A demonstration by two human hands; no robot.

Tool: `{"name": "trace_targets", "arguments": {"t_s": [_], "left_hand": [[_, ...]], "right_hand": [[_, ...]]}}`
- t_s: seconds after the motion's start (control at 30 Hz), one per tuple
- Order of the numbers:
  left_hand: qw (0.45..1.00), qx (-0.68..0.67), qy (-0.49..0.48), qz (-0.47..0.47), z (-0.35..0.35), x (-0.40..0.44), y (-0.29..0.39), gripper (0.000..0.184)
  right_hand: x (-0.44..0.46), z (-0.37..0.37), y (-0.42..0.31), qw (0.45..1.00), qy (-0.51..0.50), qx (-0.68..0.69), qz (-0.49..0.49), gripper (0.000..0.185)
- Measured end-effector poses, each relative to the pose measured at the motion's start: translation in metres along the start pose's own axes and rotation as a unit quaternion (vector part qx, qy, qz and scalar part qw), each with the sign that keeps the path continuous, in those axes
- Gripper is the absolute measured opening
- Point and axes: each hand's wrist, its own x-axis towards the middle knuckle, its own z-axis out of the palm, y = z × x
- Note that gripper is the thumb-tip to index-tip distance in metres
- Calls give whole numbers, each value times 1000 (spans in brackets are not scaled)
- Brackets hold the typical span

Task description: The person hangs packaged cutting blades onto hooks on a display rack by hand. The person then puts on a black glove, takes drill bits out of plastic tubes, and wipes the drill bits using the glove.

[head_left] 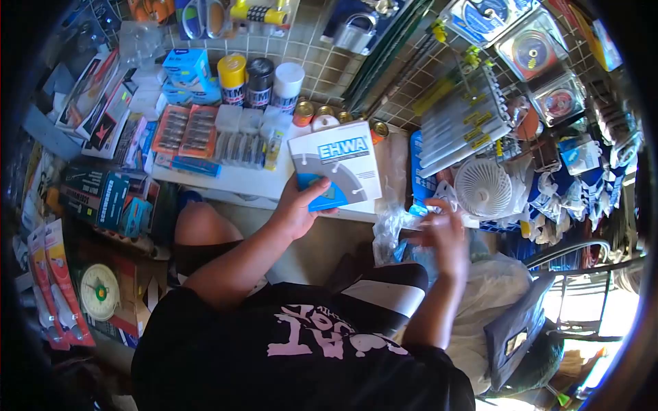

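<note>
Left hand (299,207): clasping EHWA box (336,168) by lower corner, presumably so label (344,148) reads clear for us. Our right hand (444,238): blurred, near white fan (483,186), grip unclear.

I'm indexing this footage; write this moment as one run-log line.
left hand: holding flat white-grey-blue EHWA box | right hand: raised, blurred, grip unclear | nearby: crumpled clear plastic, round white fan
</note>
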Motion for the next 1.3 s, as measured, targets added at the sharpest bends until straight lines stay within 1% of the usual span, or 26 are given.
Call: {"name": "trace_targets", "arguments": {"t_s": [0.03, 0.1, 0.13, 0.23, 0.27, 0.37, 0.4, 0.47, 0.5, 0.57, 0.6, 0.7, 0.73, 0.77, 0.8, 0.9, 0.93, 0.97, 1.0, 1.03, 1.07, 1.1, 1.13, 1.23, 1.27, 1.3], "left_hand": [[1000, 8, 5, 3, 2, -2, 0, 52], [1000, 21, 7, 6, 9, -5, -6, 52], [1000, 22, 14, 16, 8, -5, -12, 52], [994, 82, 3, 76, 10, -7, -19, 53], [993, 86, -1, 78, 9, -10, -17, 53], [992, 84, 23, 88, 4, -12, -17, 53], [986, 129, 13, 108, 2, -11, -15, 54], [990, 116, 14, 81, -4, -17, -12, 53], [992, 110, 0, 63, 0, -18, -9, 52], [995, 66, 26, 71, 11, -21, -7, 49], [994, 80, 29, 68, 10, -23, -6, 48], [990, 110, 55, 67, 7, -29, 1, 47], [991, 112, 47, 64, 7, -30, 2, 47], [991, 114, 41, 64, 6, -30, 4, 46], [990, 116, 38, 66, 5, -31, 7, 46], [992, 91, 52, 76, 7, -32, 5, 49], [993, 91, 42, 67, 2, -30, 4, 50], [992, 99, 37, 71, 3, -30, 3, 49], [991, 108, 33, 77, 6, -31, 2, 47], [989, 117, 29, 84, 9, -31, 1, 46], [989, 119, 29, 78, 9, -30, 0, 47], [989, 120, 31, 78, 11, -29, -1, 47], [989, 122, 33, 77, 13, -29, -4, 48], [993, 99, 45, 55, 14, -25, -6, 55], [993, 100, 41, 55, 13, -24, -8, 56], [993, 101, 36, 55, 12, -22, -9, 57]], "right_hand": [[-2, 47, 15, 994, -68, 85, 3, 65], [3, 103, 50, 983, -119, 142, 7, 85], [5, 120, 49, 981, -112, 160, 17, 72], [30, 132, 62, 985, -76, 147, 46, 58], [26, 135, 64, 986, -33, 164, 7, 46], [19, 136, 60, 981, -7, 195, 2, 50], [19, 137, 59, 978, 17, 208, -17, 49], [19, 137, 57, 967, 76, 235, -61, 48], [19, 133, 59, 960, 83, 261, -60, 48], [22, 106, 60, 939, 122, 313, -77, 48], [21, 88, 55, 937, 153, 304, -74, 45], [17, 18, 49, 903, 332, 231, -144, 34], [24, -17, 56, 865, 350, 303, -194, 32], [21, -48, 44, 845, 374, 314, -217, 27], [25, -82, 38, 798, 389, 353, -296, 21], [38, -197, 23, 730, 403, 445, -328, 23], [48, -238, 23, 728, 378, 449, -354, 25], [62, -274, 22, 737, 385, 413, -371, 26], [79, -310, 25, 789, 462, 172, -368, 28], [89, -338, 25, 775, 539, -105, -312, 30], [102, -365, 24, 734, 563, -248, -288, 31], [103, -368, 5, 766, 540, -76, -339, 34], [108, -376, -9, 773, 498, 98, -380, 36], [119, -389, -33, 777, 455, 124, -417, 44], [122, -393, -38, 781, 465, 85, -409, 45], [108, -368, -60, 784, 538, -109, -289, 49]]}}
